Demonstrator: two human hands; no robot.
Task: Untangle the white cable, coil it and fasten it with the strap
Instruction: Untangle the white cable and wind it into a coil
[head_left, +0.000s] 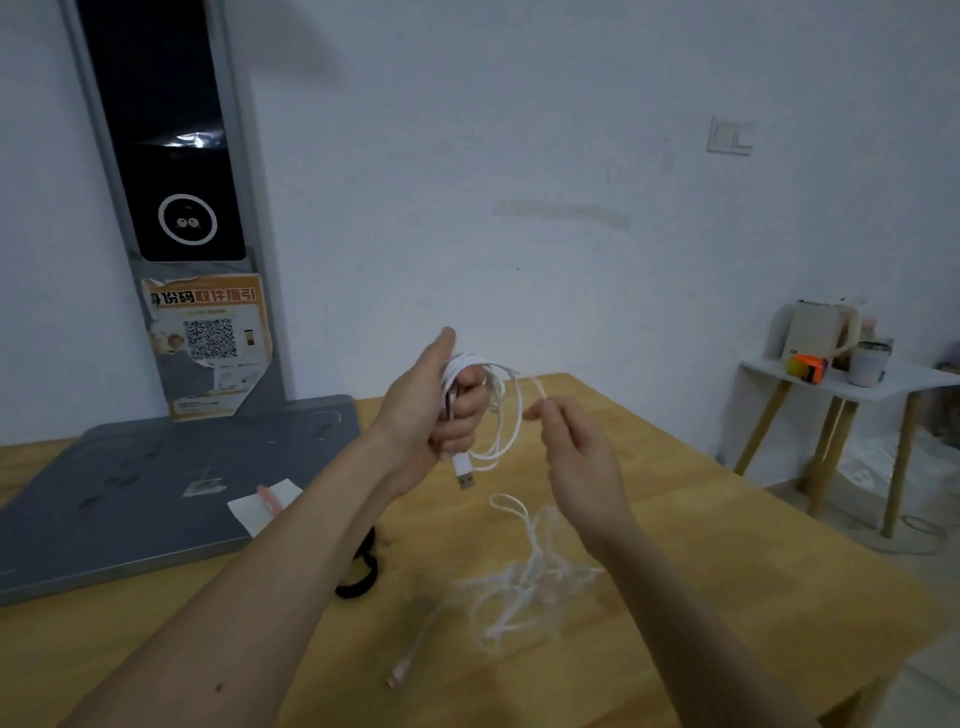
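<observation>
The coiling is under way but far from finished: a few loops of the thin white cable (506, 410) hang gathered above the wooden table (701, 545), its flat metal USB plug (464, 475) dangling below them, while a good deal of the same cable lies loose and snarled on the tabletop — that heap needs untangling and winding on before anything can be fastened. The strap is probably the black looped band (361, 574) lying on the table just beside the left forearm, untouched; that is a guess from its shape. The left hand (441, 402) has its fingers curled tight around the gathered loops, thumb pointing up. The right hand (576, 447), close beside it, pinches the running strand between thumb and fingertips, its other fingers loosely bent.
</observation>
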